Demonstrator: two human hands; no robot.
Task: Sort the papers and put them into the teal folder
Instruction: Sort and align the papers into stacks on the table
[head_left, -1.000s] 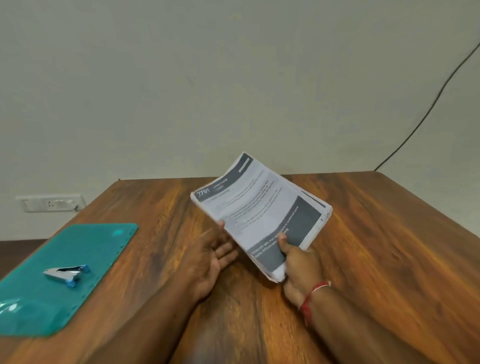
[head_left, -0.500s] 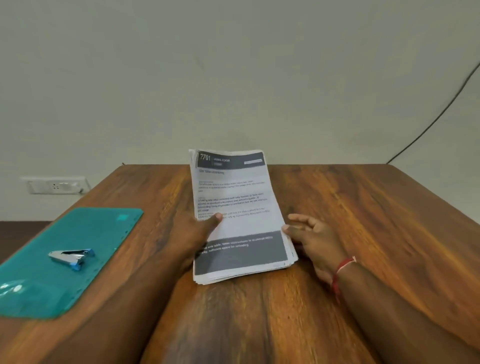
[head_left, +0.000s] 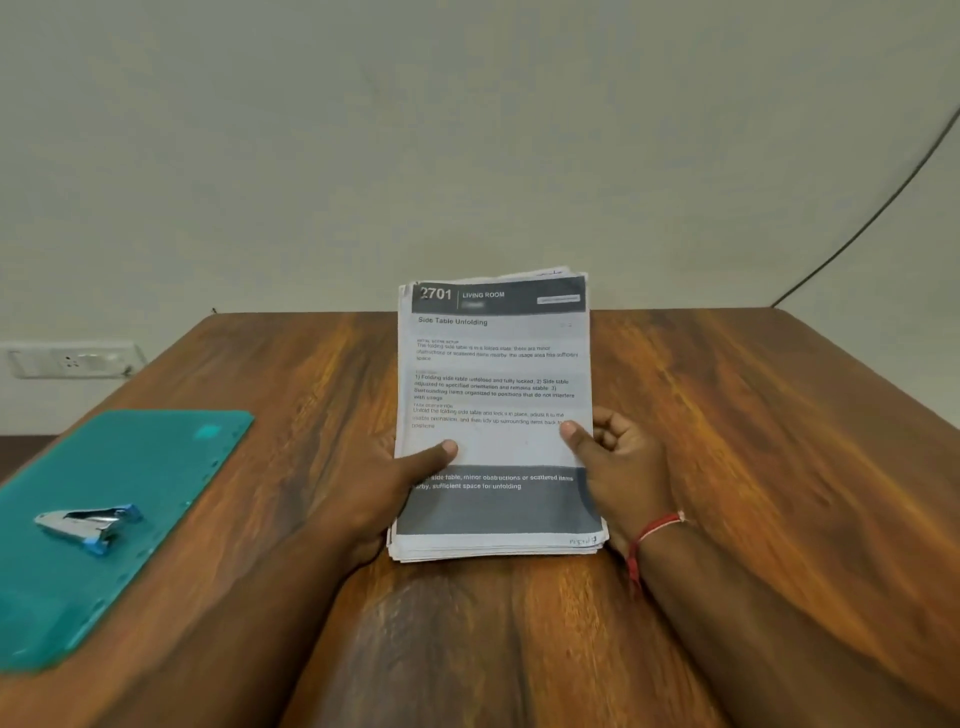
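Note:
A stack of printed papers (head_left: 496, 364) stands tilted in the middle of the wooden table (head_left: 753, 441), its lower edge near the tabletop and its top sheet facing me. My left hand (head_left: 400, 483) grips the stack's left side with the thumb on the front sheet. On the opposite side my right hand (head_left: 618, 457) holds the right edge, thumb on the front and fingers curled behind. The teal folder (head_left: 130, 493) lies shut and flat at the table's left edge, well apart from both hands.
A silver and blue staple remover (head_left: 91, 522) rests on the teal folder. A wall socket (head_left: 72, 359) sits low on the wall at the left. A black cable (head_left: 857, 228) runs down the wall at the right.
The stack turned from slanted to straight and rose more upright. My right hand, which had let go of it, now holds its right edge; my left hand took its left side.

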